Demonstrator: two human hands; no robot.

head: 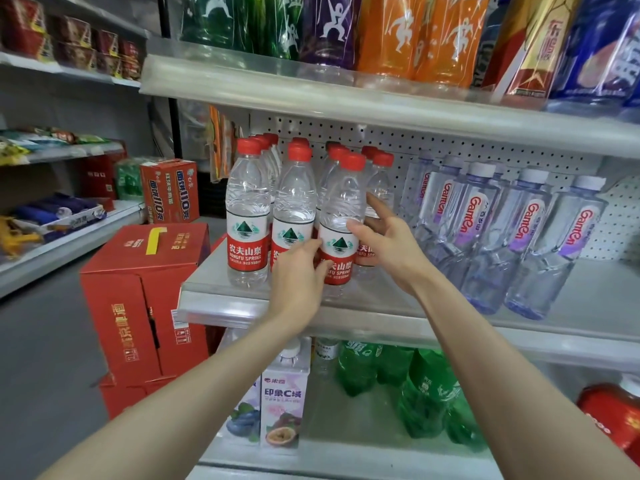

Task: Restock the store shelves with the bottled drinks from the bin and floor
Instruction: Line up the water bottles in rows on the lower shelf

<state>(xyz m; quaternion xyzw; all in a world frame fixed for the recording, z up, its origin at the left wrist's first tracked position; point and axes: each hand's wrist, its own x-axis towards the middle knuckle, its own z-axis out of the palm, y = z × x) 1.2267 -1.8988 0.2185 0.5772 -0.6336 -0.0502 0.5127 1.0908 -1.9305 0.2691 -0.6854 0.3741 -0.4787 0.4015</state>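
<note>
Both hands seat a front-row water bottle (337,233); restock looks partly done.
Left hand (301,275) fingers (317,249) rest loosely on the label. Right hand (391,244) fingers are spread, thumb on the body. The bottle stands upright at the shelf (242,306) front edge, joining full red-capped rows. Bin not in view, so remaining stock can't be judged.

Likely shop: shelves (588,289) of bottled drinks (247,209).
</note>
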